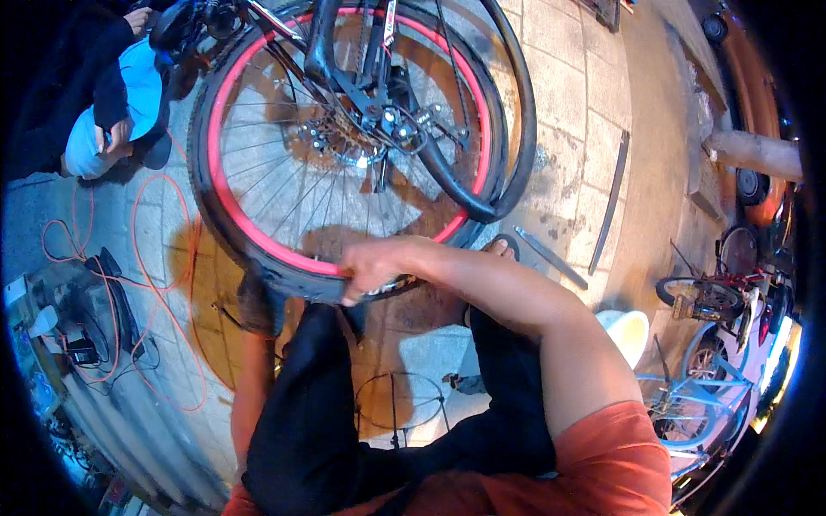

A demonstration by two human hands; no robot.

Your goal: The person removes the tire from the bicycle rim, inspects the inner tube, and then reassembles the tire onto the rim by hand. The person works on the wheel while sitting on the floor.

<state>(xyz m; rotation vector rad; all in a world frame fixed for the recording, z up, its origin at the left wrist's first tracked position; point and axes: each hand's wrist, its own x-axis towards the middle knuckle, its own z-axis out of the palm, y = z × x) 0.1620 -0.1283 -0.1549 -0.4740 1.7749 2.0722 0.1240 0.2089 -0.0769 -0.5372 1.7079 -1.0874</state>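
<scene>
A bicycle wheel with a red rim [233, 209] and spokes lies before me, still joined to the bike's rear frame and derailleur [400, 129]. Around the rim runs a black tyre [203, 176]. A fat black tube [521, 103], probably an inner tube, loops out past the wheel's right side and passes by the derailleur. My right hand [379, 265] is closed over the near edge of the wheel, fingers curled on the tyre beside the rim. At the tyre's lower left is my left hand [256, 303], dark and shadowed; its fingers cannot be made out.
Long flat dark strips [609, 202] lie on the paving at right, near a white bucket [626, 335]. An orange hose [138, 225] coils at left. Another person's hand [116, 136] shows upper left. Parked bicycles [688, 396] stand at right; a thin wire hoop [397, 400] sits between my legs.
</scene>
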